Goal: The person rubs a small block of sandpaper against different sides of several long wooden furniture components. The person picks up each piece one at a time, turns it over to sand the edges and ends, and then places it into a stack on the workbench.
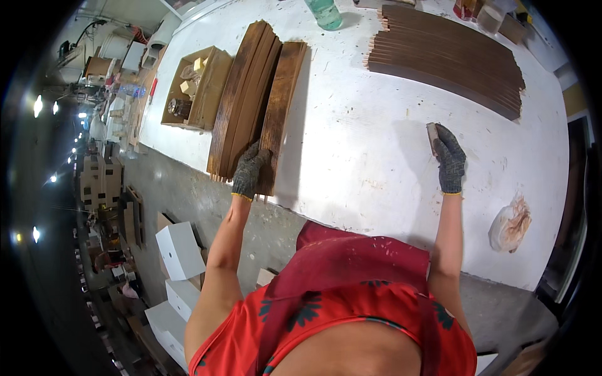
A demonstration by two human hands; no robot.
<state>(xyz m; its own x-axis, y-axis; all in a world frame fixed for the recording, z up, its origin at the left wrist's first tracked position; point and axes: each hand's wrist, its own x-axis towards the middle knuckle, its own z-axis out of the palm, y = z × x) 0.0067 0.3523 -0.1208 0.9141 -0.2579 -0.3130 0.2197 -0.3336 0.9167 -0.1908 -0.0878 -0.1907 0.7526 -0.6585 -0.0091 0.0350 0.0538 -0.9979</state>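
My left hand (248, 170), in a dark grey knit glove, is closed on the near end of a brown-stained wooden board (285, 94). This board leans tilted beside a stack of similar boards (241, 100) on the left of the white table. My right hand (449, 160), gloved the same way, rests over the table with its fingers around a small brownish block (433, 138). The block's far side is hidden by the fingers, and whether it is a sanding block I cannot tell.
An open cardboard box (199, 94) with small blocks and a jar stands left of the stack. Dark slats (445, 59) lie in a row at the far right. A greenish container (324, 14) stands at the back. A crumpled stained cloth or bag (510, 225) lies at the right.
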